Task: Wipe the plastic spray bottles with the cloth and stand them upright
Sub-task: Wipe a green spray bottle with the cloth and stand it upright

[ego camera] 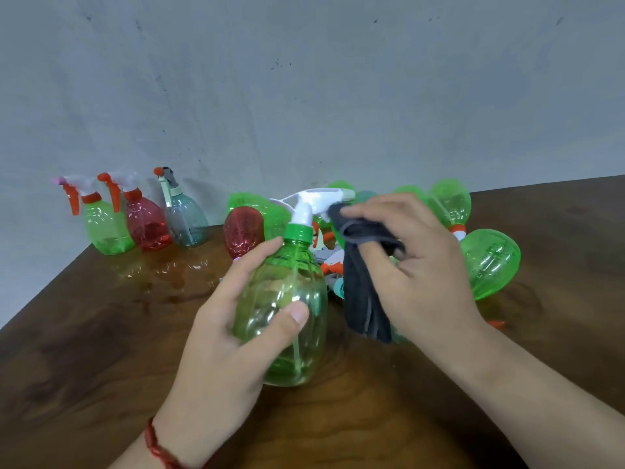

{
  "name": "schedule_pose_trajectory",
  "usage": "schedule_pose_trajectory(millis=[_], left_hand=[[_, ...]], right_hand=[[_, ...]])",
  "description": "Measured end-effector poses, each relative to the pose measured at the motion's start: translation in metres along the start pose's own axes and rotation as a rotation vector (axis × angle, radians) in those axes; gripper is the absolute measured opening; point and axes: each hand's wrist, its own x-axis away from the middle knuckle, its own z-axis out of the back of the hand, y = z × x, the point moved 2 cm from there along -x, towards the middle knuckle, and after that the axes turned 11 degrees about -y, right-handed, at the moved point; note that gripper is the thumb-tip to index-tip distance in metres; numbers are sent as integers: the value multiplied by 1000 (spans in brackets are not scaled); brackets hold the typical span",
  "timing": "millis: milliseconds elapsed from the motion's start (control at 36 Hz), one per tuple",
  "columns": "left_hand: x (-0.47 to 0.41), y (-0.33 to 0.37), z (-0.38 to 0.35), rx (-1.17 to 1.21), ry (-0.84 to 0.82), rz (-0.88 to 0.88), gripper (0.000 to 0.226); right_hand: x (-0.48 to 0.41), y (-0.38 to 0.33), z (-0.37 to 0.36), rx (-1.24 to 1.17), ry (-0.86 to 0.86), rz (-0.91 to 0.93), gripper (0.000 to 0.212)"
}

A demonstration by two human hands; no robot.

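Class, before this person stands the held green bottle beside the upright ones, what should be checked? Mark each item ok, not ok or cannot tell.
1. Left hand has a full grip round the green bottle: ok.
2. Cloth held in the right hand, against the white sprayer: ok.
3. Bottle wiped all over: cannot tell.
4. Bare table in front of the three upright bottles to stand it on: ok.
5. Every bottle upright: not ok; the pile lies on its side.
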Motion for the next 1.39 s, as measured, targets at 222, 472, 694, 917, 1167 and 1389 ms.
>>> schedule_pose_trajectory(millis=[222,472,694,917,1167,1389], left_hand=[[0,-4,3,96,11,-9,69],[-3,-11,11,94,49,9,69],[-4,-19,18,292,227,17,73],[-7,-27,19,300,254,34,99],[-6,-27,32,-28,263,159,57],[-6,-21,22,36,218,209,77]], right_hand=[[-2,4,-2,-369,-110,-218,35],[1,5,-2,-269,-206,-282,38],[13,-11,-17,-576,-343,-337,38],[16,-11,-32,-848,-415,-490,50],[16,-15,-28,-837,-361,-461,50],[14,-20,-22,-735,-414,-355,51]])
